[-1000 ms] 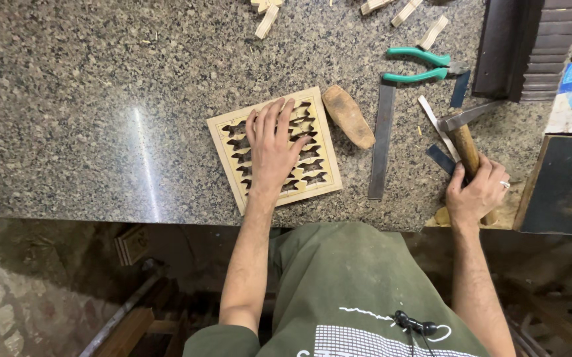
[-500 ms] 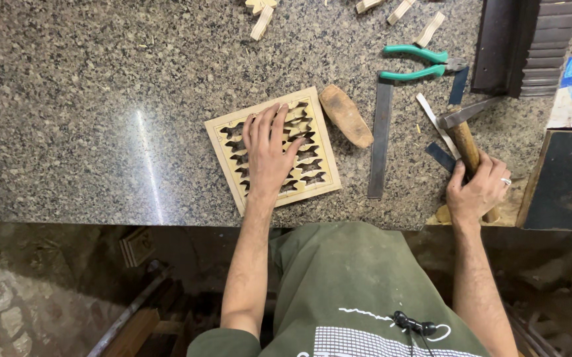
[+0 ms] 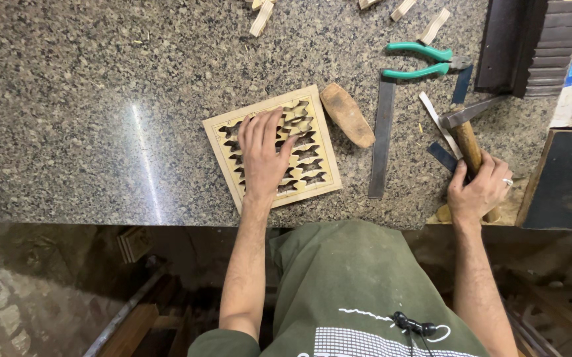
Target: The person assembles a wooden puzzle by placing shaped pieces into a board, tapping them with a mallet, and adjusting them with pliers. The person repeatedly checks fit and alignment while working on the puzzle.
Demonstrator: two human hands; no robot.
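A speckled granite counter (image 3: 100,99) fills the upper part of the view, its near edge running just above the person's lap in a green apron (image 3: 358,284). At the far right corner stands a dark ribbed block (image 3: 530,46), and below it, at the right edge, a dark slab (image 3: 564,178) lies flat.

Near the middle of the counter sits a square wooden fretwork panel (image 3: 315,155), slightly turned, with rows of cut-out shapes. The left hand (image 3: 264,155) lies flat on it, palm down, fingers spread, gripping nothing.

Just right of the panel lies a rounded wooden block (image 3: 347,114), and beside that a long flat steel rule (image 3: 382,135), pointing away from the person. Green-handled pliers (image 3: 425,59) lie beyond the rule, close to its far end.

The right hand (image 3: 479,192) is curled round the wooden handle of a hammer (image 3: 466,135) near the counter's edge; its metal head points toward the ribbed block. Thin flat blades (image 3: 439,125) lie beside the hammer, possibly files or chisels; the view is too small to say.

Small pale wood offcuts (image 3: 261,16) are scattered along the far edge.
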